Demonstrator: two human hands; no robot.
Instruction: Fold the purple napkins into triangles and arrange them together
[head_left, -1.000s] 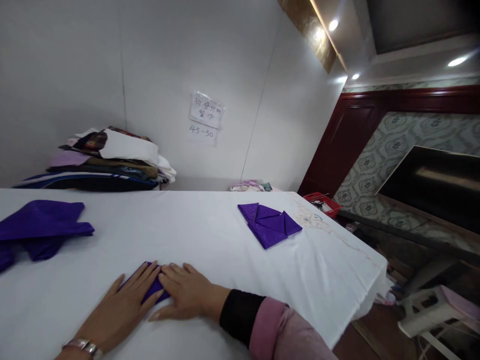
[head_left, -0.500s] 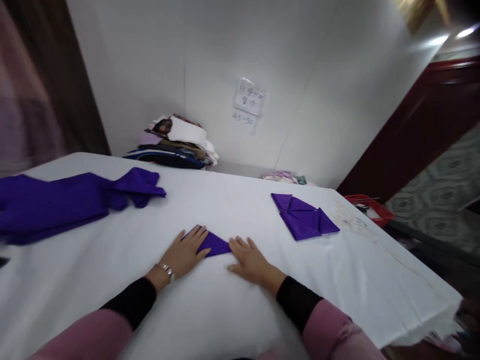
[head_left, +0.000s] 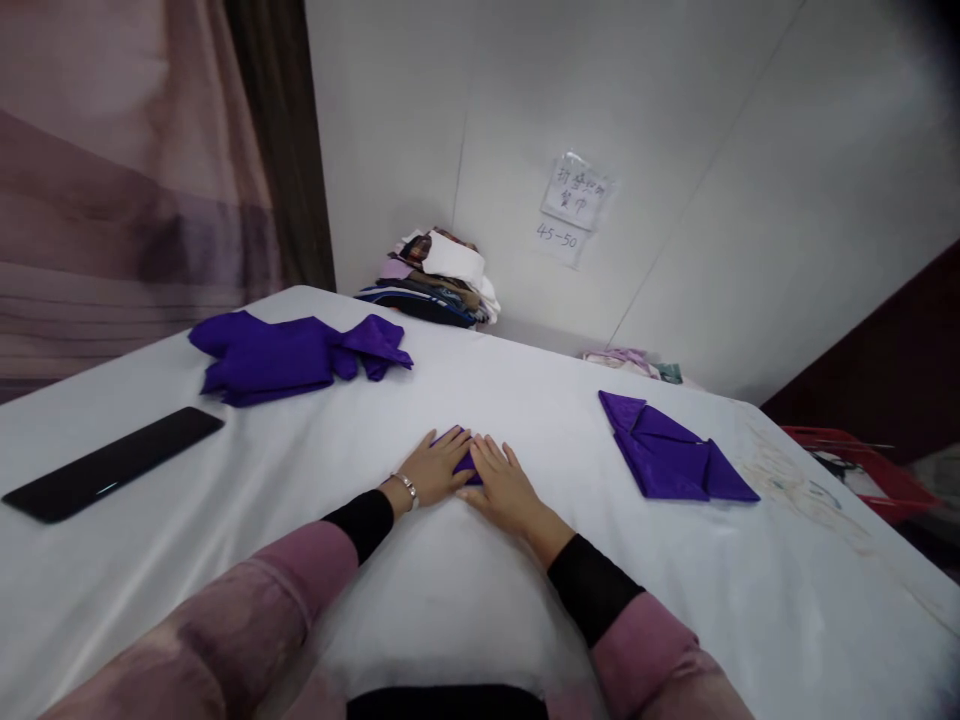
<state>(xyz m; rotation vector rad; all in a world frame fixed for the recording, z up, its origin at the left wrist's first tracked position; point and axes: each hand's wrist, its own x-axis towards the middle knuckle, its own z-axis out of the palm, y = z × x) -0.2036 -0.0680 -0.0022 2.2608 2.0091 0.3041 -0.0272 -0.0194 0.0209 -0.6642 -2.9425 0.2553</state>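
A small folded purple napkin (head_left: 466, 468) lies flat on the white-covered table (head_left: 517, 385), mostly hidden under my two hands. My left hand (head_left: 436, 470), with a silver bracelet at its wrist, rests flat on its left part, fingers stretched out. My right hand (head_left: 504, 490) lies palm down over its right part, fingers extended, its tips almost meeting the left hand. Off to the right sits another purple napkin (head_left: 667, 455), folded into an angular shape with pointed ends. Crumpled purple cloths (head_left: 277, 355) are heaped at the back left.
A black phone-like slab (head_left: 116, 462) lies at the left. Against the wall stands a pile of folded clothes (head_left: 442, 280), with more cloth (head_left: 626, 362) beyond the table's back edge. A red basket (head_left: 870, 475) is past the right edge. Handwritten paper signs (head_left: 574, 205) hang on the wall.
My view has turned leftward, bringing the black slab fully into sight. My hands have come closer together, and the right one now covers more of the folded napkin.
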